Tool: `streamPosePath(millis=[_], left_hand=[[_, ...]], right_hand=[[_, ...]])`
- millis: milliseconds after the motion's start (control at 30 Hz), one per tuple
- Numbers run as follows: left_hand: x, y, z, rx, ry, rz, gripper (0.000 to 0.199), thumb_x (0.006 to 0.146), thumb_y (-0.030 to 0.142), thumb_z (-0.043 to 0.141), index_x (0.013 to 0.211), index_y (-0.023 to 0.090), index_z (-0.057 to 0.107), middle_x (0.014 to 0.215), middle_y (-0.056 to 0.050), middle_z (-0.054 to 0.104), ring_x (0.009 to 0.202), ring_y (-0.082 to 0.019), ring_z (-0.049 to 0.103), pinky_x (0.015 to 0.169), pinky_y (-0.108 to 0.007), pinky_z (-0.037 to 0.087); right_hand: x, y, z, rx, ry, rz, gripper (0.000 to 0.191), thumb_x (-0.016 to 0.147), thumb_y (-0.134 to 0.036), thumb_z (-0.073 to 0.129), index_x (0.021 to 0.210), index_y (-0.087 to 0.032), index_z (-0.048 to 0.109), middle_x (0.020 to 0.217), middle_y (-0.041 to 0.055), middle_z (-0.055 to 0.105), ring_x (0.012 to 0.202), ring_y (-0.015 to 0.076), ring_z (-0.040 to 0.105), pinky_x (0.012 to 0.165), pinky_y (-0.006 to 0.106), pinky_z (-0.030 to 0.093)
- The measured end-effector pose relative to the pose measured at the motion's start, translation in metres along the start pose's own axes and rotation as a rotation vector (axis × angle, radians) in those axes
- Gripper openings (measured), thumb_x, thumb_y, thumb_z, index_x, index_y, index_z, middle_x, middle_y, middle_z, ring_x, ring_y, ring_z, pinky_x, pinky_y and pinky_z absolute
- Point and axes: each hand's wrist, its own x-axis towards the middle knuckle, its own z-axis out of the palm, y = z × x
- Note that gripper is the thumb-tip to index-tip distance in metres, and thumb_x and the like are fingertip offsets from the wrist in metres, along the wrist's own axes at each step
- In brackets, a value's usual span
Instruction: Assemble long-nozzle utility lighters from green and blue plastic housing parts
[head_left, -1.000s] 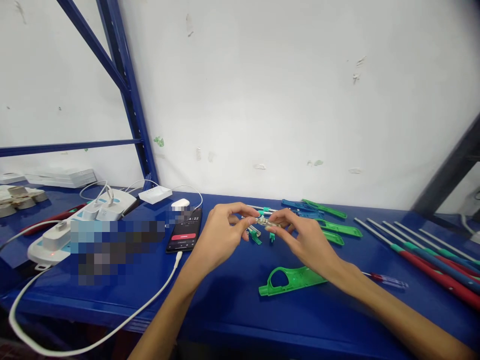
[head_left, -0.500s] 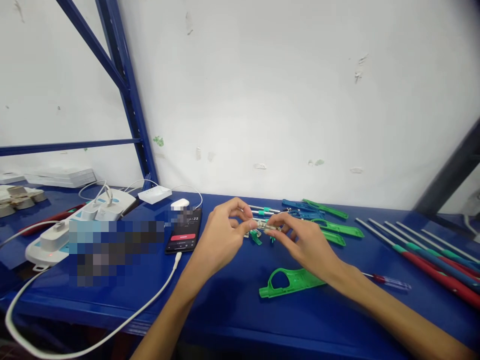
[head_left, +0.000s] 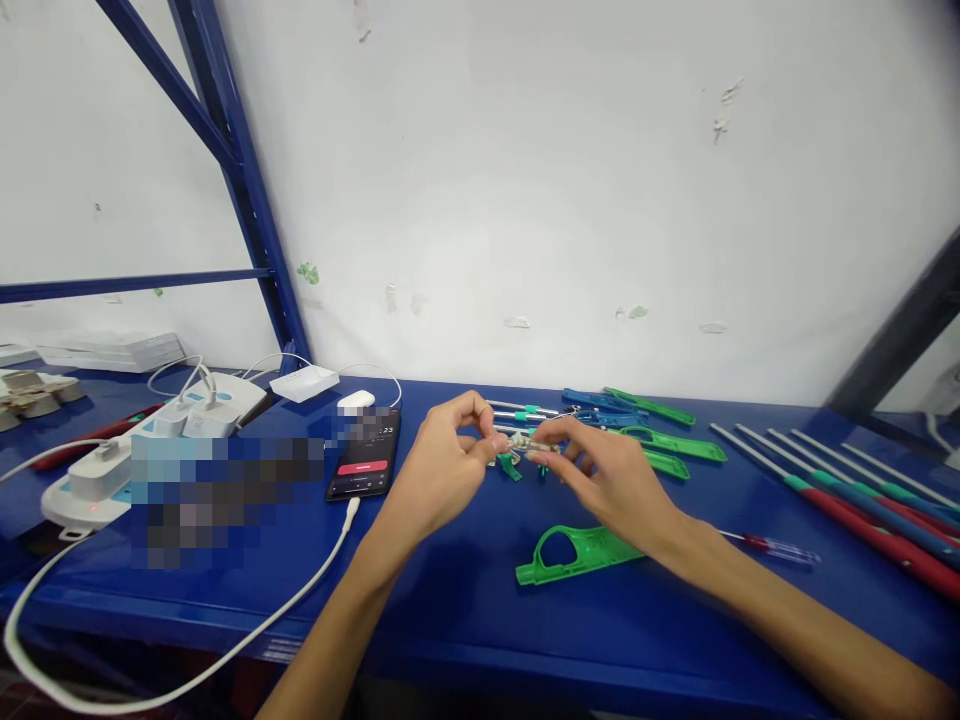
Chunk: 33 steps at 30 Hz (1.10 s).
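Note:
Between my two hands is a small pale part (head_left: 519, 441), too small and half covered to name. My left hand (head_left: 450, 462) pinches its left end with thumb and forefinger. The fingers of my right hand (head_left: 600, 465) are closed on its right end. A green plastic handle shell (head_left: 577, 556) with an oval opening lies on the blue table (head_left: 450, 630) below my right hand, its right end hidden by my wrist. Just beneath my fingertips sits a small green piece (head_left: 509, 466). Metal rods with green collars (head_left: 525, 409) lie behind my hands.
A clear-handled screwdriver (head_left: 780, 549) lies right of my forearm. Further right are several rods with red and blue grips (head_left: 862, 522). More green shells (head_left: 679, 444) and blue shells (head_left: 604, 404) lie behind. At left are a phone (head_left: 365, 455), a power strip (head_left: 97, 495) and a looping white cable (head_left: 225, 665).
My view has shifted slightly, so the scene sits a little higher and more to the left. Both hands keep hold of the small part, with only slight finger movement.

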Motion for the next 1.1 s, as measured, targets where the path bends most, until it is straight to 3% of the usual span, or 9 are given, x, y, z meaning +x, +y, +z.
streamPosePath(millis=[633,767,900,1100], left_hand=[[0.004,-0.008,0.006,-0.038,0.011,0.005,0.028,0.08,0.021,0.062,0.074,0.023,0.035,0.065,0.008,0.049,0.047,-0.005,0.03,0.046,-0.021,0.021],[0.003,-0.01,0.01,-0.052,-0.011,0.014,0.028,0.077,0.015,0.057,0.073,0.023,0.03,0.062,0.009,0.043,0.052,-0.007,0.028,0.049,-0.022,0.021],[0.001,-0.01,0.013,-0.059,-0.047,0.016,0.029,0.072,0.011,0.056,0.07,0.023,0.029,0.06,0.009,0.034,0.057,-0.009,0.027,0.054,-0.022,0.023],[0.003,-0.02,0.018,-0.08,-0.056,-0.012,0.027,0.067,0.015,0.054,0.067,0.023,0.029,0.062,0.008,0.031,0.061,-0.01,0.03,0.058,-0.023,0.023]], right_hand=[[-0.003,0.004,0.001,-0.198,0.017,-0.158,0.023,0.106,-0.04,0.053,0.111,-0.024,0.069,0.096,0.0029,0.079,0.064,0.0132,0.068,0.059,0.025,0.048],[-0.007,0.004,0.001,-0.308,-0.021,-0.227,0.024,0.108,-0.034,0.048,0.109,-0.023,0.069,0.089,0.0035,0.076,0.064,0.0141,0.067,0.056,0.025,0.041],[-0.01,0.001,0.0,-0.409,-0.076,-0.31,0.023,0.105,-0.023,0.047,0.112,-0.021,0.069,0.081,0.0027,0.075,0.054,0.0137,0.061,0.048,0.029,0.03],[-0.015,0.0,0.005,-0.499,-0.054,-0.374,0.047,0.091,-0.001,0.041,0.128,-0.019,0.064,0.09,0.0022,0.081,0.055,0.0129,0.066,0.047,0.031,0.03]])
